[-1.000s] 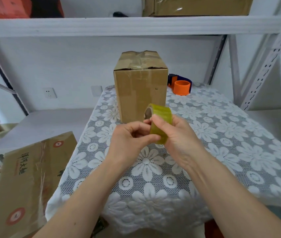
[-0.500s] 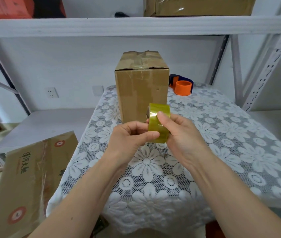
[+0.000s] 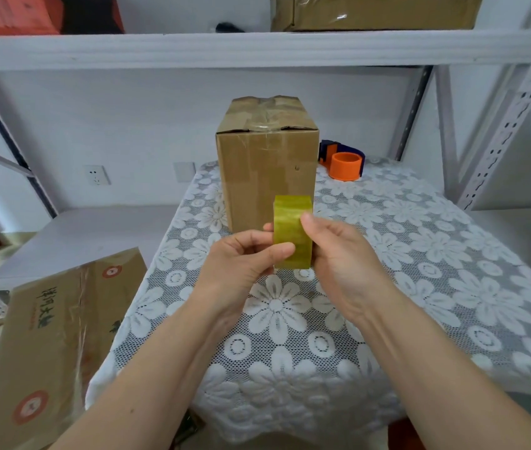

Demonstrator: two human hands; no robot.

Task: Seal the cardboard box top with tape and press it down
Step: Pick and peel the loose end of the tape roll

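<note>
I see my left thumb tip (image 3: 285, 247) pressed flat on the outer band of the yellow-green tape roll (image 3: 291, 230), with the left fingers curled behind the roll's left edge, so the left hand (image 3: 241, 264) is clamped on it. The right hand (image 3: 342, 254) grips the opposite edge, thumb on the band near the top and the fingers wrapped behind. The roll is held edge-on toward me, its band running up and down and its hole axis running left to right between the two palms; it hangs above the lace tablecloth (image 3: 420, 254), just in front of the cardboard box (image 3: 267, 164). Both forearms reach in from 6 o'clock and converge at the roll. The box stands upright at 12 o'clock from my hands, long axis vertical, its top flaps folded shut under wrinkled tape. An orange tape dispenser (image 3: 343, 162) sits at 1 o'clock behind the box, and a larger printed carton (image 3: 49, 339) leans by the table at 8 o'clock.
</note>
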